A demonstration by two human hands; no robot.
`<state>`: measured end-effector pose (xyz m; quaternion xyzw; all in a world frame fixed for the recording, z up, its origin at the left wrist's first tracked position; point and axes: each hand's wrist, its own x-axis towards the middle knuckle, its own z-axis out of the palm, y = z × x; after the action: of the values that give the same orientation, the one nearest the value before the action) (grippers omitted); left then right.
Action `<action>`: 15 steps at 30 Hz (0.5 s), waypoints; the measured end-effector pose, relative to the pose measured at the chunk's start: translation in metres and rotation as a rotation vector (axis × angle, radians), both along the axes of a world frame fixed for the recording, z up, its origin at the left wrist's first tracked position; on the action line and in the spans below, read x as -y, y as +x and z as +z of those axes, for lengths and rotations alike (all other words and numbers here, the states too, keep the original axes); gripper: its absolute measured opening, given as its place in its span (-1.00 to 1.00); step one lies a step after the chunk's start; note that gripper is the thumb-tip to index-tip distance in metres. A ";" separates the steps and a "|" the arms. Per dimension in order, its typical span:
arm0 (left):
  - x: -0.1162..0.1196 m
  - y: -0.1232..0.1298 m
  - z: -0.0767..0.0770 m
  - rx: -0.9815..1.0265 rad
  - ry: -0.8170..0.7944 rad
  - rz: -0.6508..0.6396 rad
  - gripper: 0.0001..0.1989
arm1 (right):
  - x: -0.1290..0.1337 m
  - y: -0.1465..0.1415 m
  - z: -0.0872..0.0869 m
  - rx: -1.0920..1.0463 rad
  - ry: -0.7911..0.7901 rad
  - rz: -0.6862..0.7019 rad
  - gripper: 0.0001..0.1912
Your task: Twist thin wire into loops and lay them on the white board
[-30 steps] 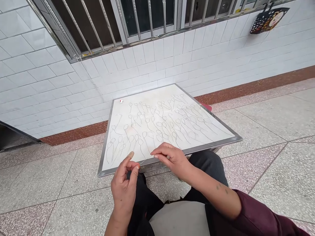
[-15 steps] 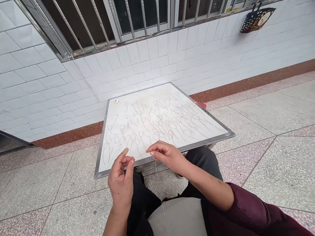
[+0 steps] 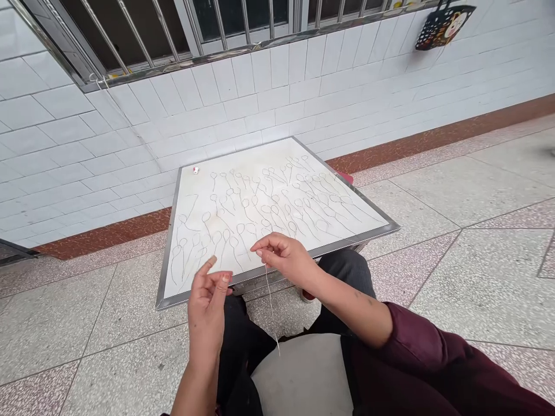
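My right hand (image 3: pixel 284 258) pinches a thin pale thread (image 3: pixel 269 294) over the near edge of the table. Its free end hangs down across my lap. A little to the left, my left hand (image 3: pixel 207 309) has thumb and a finger pressed together, while another finger with a tan covering on its tip points outward. Whatever sits in that pinch is too small to make out. Beyond both hands, many thin dark threads with small loops at their far ends lie in rows on the white tabletop (image 3: pixel 197 186).
A metal rim (image 3: pixel 167 254) edges the table, which stands against a white tiled wall (image 3: pixel 277 98). At its far left corner lies a small red-and-white object (image 3: pixel 196 170). A patterned bag (image 3: pixel 444 28) hangs beside the barred window (image 3: pixel 236 26). Something red (image 3: pixel 346 178) shows behind the table.
The whole view has shifted slightly, so table and hands appear a bit higher and more to the left. Both hands keep their pinches, and the thread still hangs from the right one.
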<state>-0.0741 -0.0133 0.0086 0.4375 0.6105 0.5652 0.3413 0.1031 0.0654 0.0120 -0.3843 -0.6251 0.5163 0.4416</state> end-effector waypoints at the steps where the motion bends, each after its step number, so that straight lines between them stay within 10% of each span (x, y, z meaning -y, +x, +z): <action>1: 0.002 0.001 -0.003 0.040 -0.081 -0.094 -0.48 | -0.003 0.000 0.000 -0.006 0.000 -0.016 -0.87; 6: 0.016 0.015 -0.016 0.227 -0.337 -0.523 -0.54 | -0.021 0.002 -0.006 -0.002 -0.007 -0.082 -0.85; 15: 0.023 0.025 -0.037 0.354 -0.415 -0.550 -0.70 | -0.027 0.002 -0.016 -0.071 -0.003 -0.113 -0.85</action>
<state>-0.0489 -0.0364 -0.0283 0.4023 0.5033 0.3835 0.6616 0.1056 0.0919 -0.0037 -0.4011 -0.5855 0.5047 0.4914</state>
